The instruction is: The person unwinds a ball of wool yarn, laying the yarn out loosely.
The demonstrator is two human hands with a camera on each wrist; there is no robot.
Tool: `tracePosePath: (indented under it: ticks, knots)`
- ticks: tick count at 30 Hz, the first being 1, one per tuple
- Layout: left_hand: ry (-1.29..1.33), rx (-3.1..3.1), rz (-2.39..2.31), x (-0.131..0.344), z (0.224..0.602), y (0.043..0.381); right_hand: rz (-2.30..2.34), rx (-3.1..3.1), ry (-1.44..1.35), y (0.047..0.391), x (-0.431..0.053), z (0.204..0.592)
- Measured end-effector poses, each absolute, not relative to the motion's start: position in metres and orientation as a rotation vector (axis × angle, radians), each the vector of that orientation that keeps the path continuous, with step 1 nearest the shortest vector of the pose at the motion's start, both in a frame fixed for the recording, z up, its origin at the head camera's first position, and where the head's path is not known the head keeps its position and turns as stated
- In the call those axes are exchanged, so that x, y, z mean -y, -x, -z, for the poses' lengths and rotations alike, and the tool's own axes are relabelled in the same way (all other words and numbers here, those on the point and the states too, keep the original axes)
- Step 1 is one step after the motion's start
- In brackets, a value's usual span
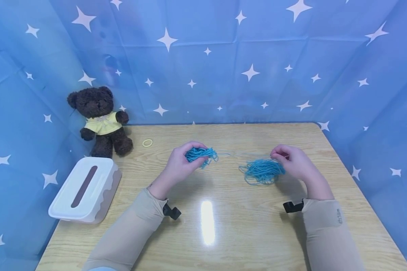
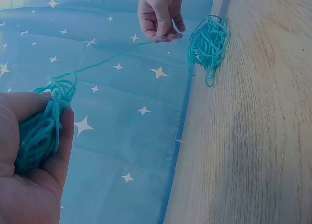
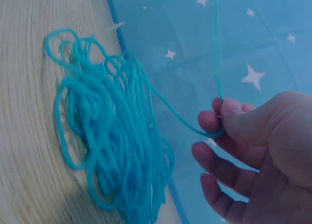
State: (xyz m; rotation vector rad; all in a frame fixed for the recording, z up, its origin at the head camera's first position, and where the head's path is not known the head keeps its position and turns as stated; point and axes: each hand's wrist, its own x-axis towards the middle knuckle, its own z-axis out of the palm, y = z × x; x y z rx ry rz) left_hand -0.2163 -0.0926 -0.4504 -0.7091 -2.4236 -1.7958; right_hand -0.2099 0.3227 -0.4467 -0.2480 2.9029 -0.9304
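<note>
A bundle of turquoise yarn (image 1: 200,153) is gripped in my left hand (image 1: 180,162), raised over the table; the left wrist view shows thumb and fingers curled round the bundle (image 2: 40,136). From it a single strand (image 2: 109,60) stretches across to my right hand (image 1: 296,162). In the right wrist view, the thumb and forefinger of that hand (image 3: 258,141) pinch the strand. A second, loose heap of the same yarn (image 1: 262,171) lies on the table just left of the right hand, joined to the pinched strand.
On the left of the wooden table (image 1: 244,233) stands a white tissue box (image 1: 66,192) with a slotted lid. Behind it sits a brown teddy bear (image 1: 96,103) in a yellow shirt. A small yellow ring (image 1: 147,143) lies near the bear. Blue star-patterned curtain (image 1: 210,82) surrounds the table.
</note>
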Motion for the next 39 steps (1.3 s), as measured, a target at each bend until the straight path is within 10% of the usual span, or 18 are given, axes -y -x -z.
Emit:
tracePosePath:
  ticks: [24, 39]
  knots:
    - [0.657, 2.400, 1.801, 0.090, 0.453, 0.216, 0.641, -2.801, -0.021, 0.209, -0.356, 0.453]
    - [0.720, 2.420, 1.808, 0.087, 0.454, 0.213, 1.187, -2.947, 0.592, 0.189, -0.199, 0.460]
